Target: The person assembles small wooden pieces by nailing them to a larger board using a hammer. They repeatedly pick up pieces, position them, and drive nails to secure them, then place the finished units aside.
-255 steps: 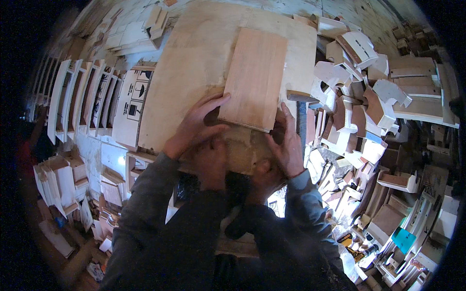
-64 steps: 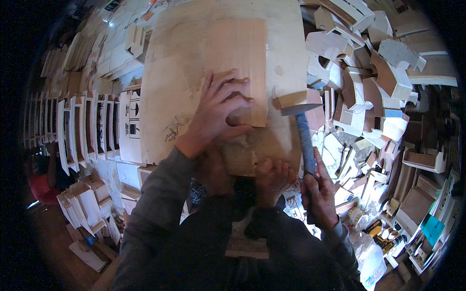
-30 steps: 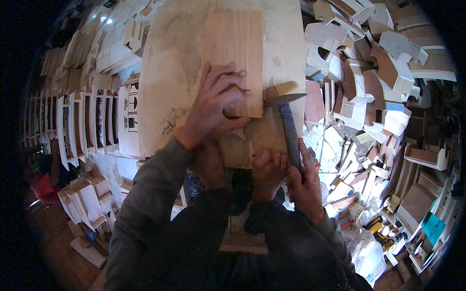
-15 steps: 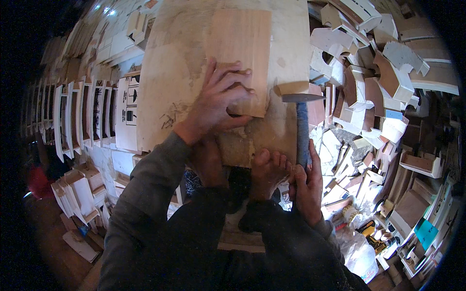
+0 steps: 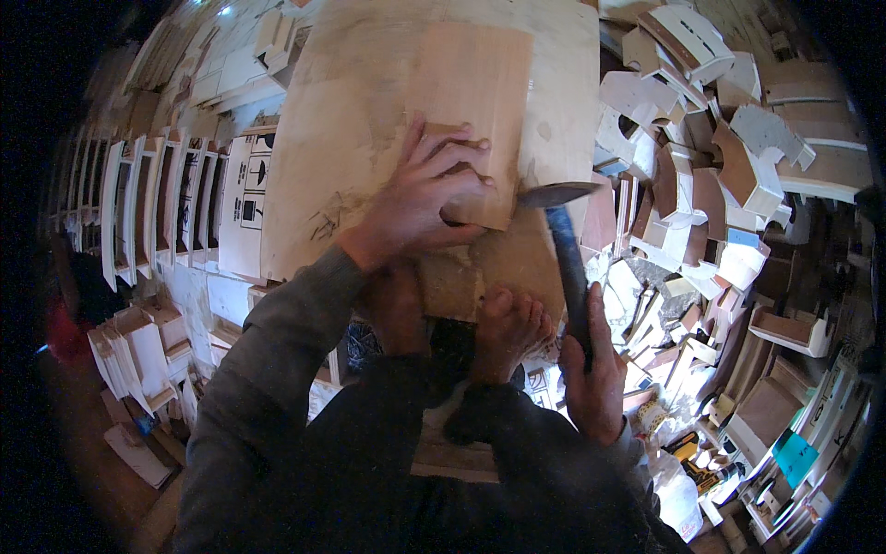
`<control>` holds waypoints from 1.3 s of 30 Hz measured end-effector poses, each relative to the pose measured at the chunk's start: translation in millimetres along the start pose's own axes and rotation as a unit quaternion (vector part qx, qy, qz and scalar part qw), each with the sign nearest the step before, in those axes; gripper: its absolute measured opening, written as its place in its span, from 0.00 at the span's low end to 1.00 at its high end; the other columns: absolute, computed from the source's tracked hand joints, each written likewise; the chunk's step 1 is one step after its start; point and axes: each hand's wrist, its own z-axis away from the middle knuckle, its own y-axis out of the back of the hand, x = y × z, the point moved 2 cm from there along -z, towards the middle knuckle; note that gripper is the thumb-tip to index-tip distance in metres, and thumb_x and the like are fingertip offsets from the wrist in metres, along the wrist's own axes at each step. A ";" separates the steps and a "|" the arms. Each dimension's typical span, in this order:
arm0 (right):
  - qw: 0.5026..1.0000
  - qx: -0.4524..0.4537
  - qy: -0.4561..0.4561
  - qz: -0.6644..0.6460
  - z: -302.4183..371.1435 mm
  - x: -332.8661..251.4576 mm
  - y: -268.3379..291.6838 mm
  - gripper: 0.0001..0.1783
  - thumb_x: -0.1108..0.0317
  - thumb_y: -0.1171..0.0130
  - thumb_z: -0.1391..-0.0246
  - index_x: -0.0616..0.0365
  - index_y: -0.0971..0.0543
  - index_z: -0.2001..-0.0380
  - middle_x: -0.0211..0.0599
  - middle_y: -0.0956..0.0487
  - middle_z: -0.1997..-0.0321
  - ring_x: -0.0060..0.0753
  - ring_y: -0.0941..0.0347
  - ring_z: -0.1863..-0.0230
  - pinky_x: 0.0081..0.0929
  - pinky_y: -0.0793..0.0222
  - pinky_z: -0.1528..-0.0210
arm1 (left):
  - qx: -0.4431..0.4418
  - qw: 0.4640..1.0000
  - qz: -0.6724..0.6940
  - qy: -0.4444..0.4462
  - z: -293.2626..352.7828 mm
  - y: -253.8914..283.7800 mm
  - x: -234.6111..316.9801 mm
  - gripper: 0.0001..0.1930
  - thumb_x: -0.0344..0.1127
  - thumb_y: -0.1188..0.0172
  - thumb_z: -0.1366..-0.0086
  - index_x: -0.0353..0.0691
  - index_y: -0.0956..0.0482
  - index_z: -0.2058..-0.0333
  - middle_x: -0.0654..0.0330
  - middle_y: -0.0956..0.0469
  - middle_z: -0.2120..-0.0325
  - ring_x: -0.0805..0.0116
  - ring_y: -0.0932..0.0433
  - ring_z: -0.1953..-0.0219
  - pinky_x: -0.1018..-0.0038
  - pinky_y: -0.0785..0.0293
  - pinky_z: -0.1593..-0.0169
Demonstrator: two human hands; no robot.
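Observation:
A thin light-brown wooden panel (image 5: pixel 475 83) lies on a larger pale plywood board (image 5: pixel 341 120). My left hand (image 5: pixel 429 189) rests on the panel's lower part, its fingers bent and spread apart, thumb near the lower edge. Whether a small piece sits under those fingers is hidden. To the right, my right hand (image 5: pixel 593 383) is closed round the lower handle of a hammer (image 5: pixel 569 268). Its metal head is above the board, just right of the panel. A little heap of nails (image 5: pixel 327 220) lies on the board, left of my left hand.
My bare foot (image 5: pixel 508 323) is at the board's near edge. Many curved wooden pieces (image 5: pixel 678 185) are piled on the right, with a yellow-black power tool (image 5: pixel 692 462) and a plastic bag (image 5: pixel 676 499) below. Stacked wooden frames (image 5: pixel 152 212) stand on the left.
The hammer has tilted, its head swinging left toward the panel, while my right hand has dropped lower. My left hand keeps its place on the panel. The whole view has shifted slightly.

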 end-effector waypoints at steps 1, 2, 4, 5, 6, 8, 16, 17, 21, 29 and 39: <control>1.000 -0.015 0.008 0.022 -1.7 -1.4 1.7 0.33 0.75 0.52 0.42 0.58 0.46 0.34 0.50 0.26 0.56 0.38 0.27 0.67 0.29 0.28 0.65 | 0.003 1.000 0.001 0.000 -0.2 0.2 0.1 0.24 0.45 0.27 0.62 0.47 0.21 0.63 0.62 0.30 0.47 0.56 0.41 0.37 0.43 0.64 0.33; 0.999 -0.008 0.018 0.035 -3.4 -2.9 4.3 0.33 0.76 0.53 0.42 0.58 0.46 0.34 0.49 0.25 0.59 0.35 0.26 0.68 0.29 0.28 0.67 | 0.003 1.000 -0.001 -0.002 -0.1 0.3 0.5 0.24 0.45 0.27 0.62 0.48 0.21 0.63 0.62 0.30 0.47 0.56 0.41 0.37 0.43 0.64 0.33; 0.997 0.005 0.039 0.061 -5.0 -8.5 9.4 0.32 0.78 0.54 0.42 0.58 0.45 0.34 0.45 0.22 0.65 0.30 0.25 0.72 0.29 0.28 0.70 | 0.002 1.000 0.012 -0.001 -0.1 0.9 0.4 0.24 0.45 0.27 0.62 0.48 0.21 0.63 0.62 0.30 0.47 0.56 0.41 0.37 0.43 0.64 0.33; 0.991 0.048 0.099 0.077 -5.9 -13.7 12.6 0.32 0.78 0.54 0.41 0.58 0.45 0.34 0.45 0.22 0.66 0.30 0.25 0.72 0.30 0.28 0.70 | 0.001 1.000 0.015 0.001 0.5 1.1 0.6 0.24 0.45 0.27 0.62 0.48 0.21 0.63 0.62 0.30 0.47 0.56 0.41 0.37 0.43 0.64 0.33; 0.983 0.072 0.141 0.089 -5.6 -19.1 16.3 0.31 0.78 0.54 0.41 0.58 0.45 0.34 0.46 0.22 0.66 0.32 0.25 0.71 0.31 0.28 0.70 | -0.001 1.000 0.019 0.001 0.6 1.1 0.2 0.24 0.45 0.27 0.62 0.48 0.21 0.63 0.62 0.30 0.47 0.56 0.41 0.37 0.43 0.64 0.33; 0.987 -0.012 0.077 0.143 -7.2 -23.1 19.8 0.31 0.78 0.53 0.42 0.58 0.44 0.35 0.50 0.22 0.62 0.35 0.23 0.68 0.33 0.27 0.69 | 0.005 1.000 0.022 -0.003 0.9 0.8 -0.3 0.24 0.45 0.27 0.62 0.48 0.21 0.63 0.62 0.30 0.47 0.56 0.41 0.37 0.43 0.65 0.33; 0.983 0.114 0.129 0.058 -5.5 -43.6 27.3 0.37 0.80 0.47 0.48 0.52 0.43 0.35 0.48 0.30 0.75 0.49 0.32 0.79 0.38 0.34 0.77 | 0.017 1.000 0.019 -0.013 1.5 -1.8 -2.6 0.21 0.45 0.28 0.60 0.48 0.21 0.64 0.62 0.29 0.55 0.57 0.40 0.39 0.42 0.64 0.33; 0.982 0.108 0.126 0.085 -8.3 -42.0 25.7 0.37 0.79 0.48 0.47 0.51 0.43 0.35 0.48 0.29 0.74 0.49 0.32 0.80 0.39 0.34 0.78 | 0.017 1.000 0.015 -0.021 1.4 -1.6 -2.8 0.22 0.45 0.28 0.60 0.48 0.21 0.64 0.63 0.29 0.55 0.57 0.40 0.40 0.42 0.64 0.33; 0.966 -0.130 -0.033 0.222 -6.5 -29.3 16.8 0.32 0.80 0.54 0.43 0.56 0.44 0.35 0.58 0.24 0.55 0.39 0.23 0.66 0.30 0.27 0.64 | -0.003 1.000 0.007 -0.008 1.5 -2.9 -3.2 0.24 0.48 0.27 0.63 0.49 0.21 0.65 0.63 0.28 0.51 0.57 0.39 0.39 0.42 0.63 0.33; 0.982 0.079 0.119 0.124 -0.6 -19.0 10.9 0.33 0.80 0.52 0.45 0.56 0.43 0.35 0.50 0.24 0.63 0.45 0.25 0.68 0.31 0.30 0.65 | 0.025 1.000 -0.009 -0.016 2.5 -3.6 -3.6 0.24 0.48 0.28 0.63 0.49 0.22 0.65 0.63 0.28 0.52 0.57 0.39 0.39 0.43 0.62 0.33; 0.991 0.104 0.054 0.067 3.0 -12.0 4.6 0.31 0.76 0.53 0.44 0.57 0.42 0.36 0.44 0.24 0.70 0.38 0.27 0.73 0.31 0.31 0.71 | 0.031 0.999 0.020 -0.013 3.3 -2.3 -2.1 0.24 0.44 0.26 0.64 0.49 0.22 0.64 0.63 0.29 0.51 0.56 0.39 0.39 0.43 0.63 0.33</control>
